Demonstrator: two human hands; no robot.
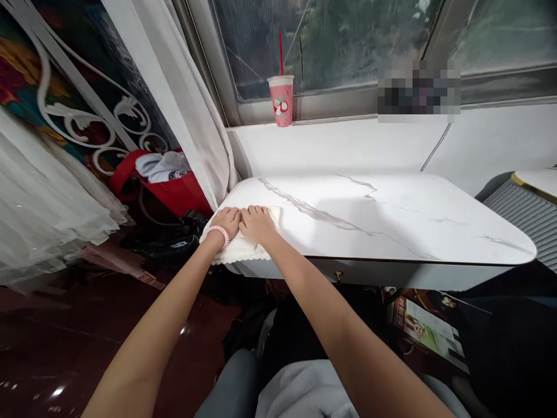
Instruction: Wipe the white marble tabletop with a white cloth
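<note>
A cream-white cloth (243, 251) lies on the left end of the white marble-patterned tabletop (383, 232), its scalloped edge hanging over the front. My left hand (226, 220), with a pink coil band at the wrist, presses on the cloth with its fingers together and slightly curled. Right beside it, my right hand (257, 223) holds down the cloth in the same way, fingers bent over it. The two hands meet at the thumbs. Both palms and the cloth beneath them are hidden.
On the window ledge stands a pink cup (282, 104) with a red straw. A white curtain (187, 104) hangs at the table's left end, near a red bag (178, 191) with clothes. A drawer knob (338, 277) juts out in front; a box (430, 331) sits below right.
</note>
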